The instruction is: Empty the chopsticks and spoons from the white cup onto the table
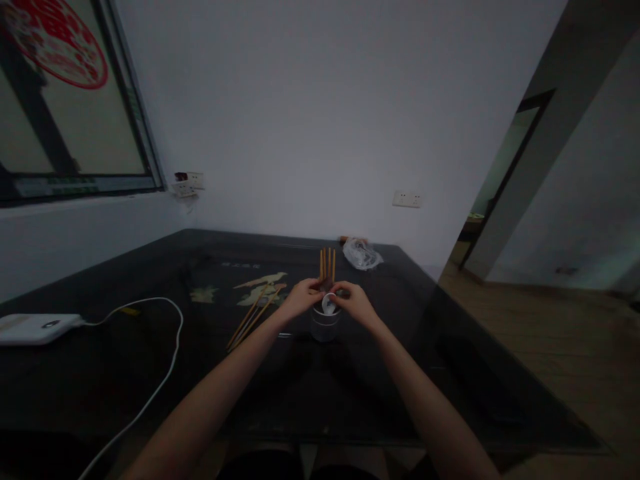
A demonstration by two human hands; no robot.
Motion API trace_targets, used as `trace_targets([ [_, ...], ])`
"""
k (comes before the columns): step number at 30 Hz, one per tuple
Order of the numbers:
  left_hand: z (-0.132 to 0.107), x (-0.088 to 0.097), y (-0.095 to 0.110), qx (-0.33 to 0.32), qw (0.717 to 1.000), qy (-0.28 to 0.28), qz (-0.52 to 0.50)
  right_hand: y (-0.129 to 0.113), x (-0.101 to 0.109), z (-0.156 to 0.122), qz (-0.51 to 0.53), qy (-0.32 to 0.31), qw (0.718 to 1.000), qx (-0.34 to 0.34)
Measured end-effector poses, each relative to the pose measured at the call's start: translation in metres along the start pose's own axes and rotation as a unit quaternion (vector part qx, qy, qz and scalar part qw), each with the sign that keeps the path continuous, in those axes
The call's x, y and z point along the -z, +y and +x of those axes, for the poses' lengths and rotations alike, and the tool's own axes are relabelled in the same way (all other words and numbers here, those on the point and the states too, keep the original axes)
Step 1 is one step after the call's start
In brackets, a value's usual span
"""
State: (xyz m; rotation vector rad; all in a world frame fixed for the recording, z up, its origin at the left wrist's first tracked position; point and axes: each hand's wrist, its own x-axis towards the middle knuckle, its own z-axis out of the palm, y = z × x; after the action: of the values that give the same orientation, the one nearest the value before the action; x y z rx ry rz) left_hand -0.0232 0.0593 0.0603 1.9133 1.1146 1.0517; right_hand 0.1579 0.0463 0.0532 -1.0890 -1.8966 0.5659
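Note:
On the dark table in front of me stands a grey cylindrical container (325, 328) with pale bands. Several thin wooden sticks (327, 261) like chopsticks rise upright just behind its rim. My right hand (355, 302) is closed, its fingertips pinching a small white round piece (329, 305) with a dark mark, over the container's mouth. Opposite it, my left hand (303, 298) is also closed at the base of the sticks. What its fingertips grip there is too dim and small to make out.
Several loose sticks (254, 319) lie left of the container. A crumpled clear plastic bag (361, 255) rests at the back. A white device (40, 329) with a white cable (177, 340) occupies the left side. A dark flat object (480, 380) lies right.

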Motion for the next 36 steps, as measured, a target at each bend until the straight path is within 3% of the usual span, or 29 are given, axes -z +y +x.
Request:
trace_targets([
  [7,-0.005,0.006,0.002,-0.019,0.995,0.026,0.092,0.006,-0.008,-0.003,0.091,0.069,0.993,-0.019],
  [12,-0.012,0.012,0.011,-0.041,0.989,0.016,0.141,0.000,-0.012,-0.003,0.203,0.020,0.978,-0.040],
  [23,-0.015,0.011,0.007,-0.061,0.987,0.036,0.147,-0.005,-0.008,0.001,0.250,-0.030,0.967,-0.023],
  [28,-0.020,0.013,0.011,-0.051,0.990,0.040,0.128,-0.003,-0.008,0.001,0.242,-0.031,0.970,-0.019],
  [36,-0.030,0.011,0.015,-0.088,0.989,0.025,0.119,-0.004,-0.011,-0.004,0.259,-0.011,0.966,-0.010],
])
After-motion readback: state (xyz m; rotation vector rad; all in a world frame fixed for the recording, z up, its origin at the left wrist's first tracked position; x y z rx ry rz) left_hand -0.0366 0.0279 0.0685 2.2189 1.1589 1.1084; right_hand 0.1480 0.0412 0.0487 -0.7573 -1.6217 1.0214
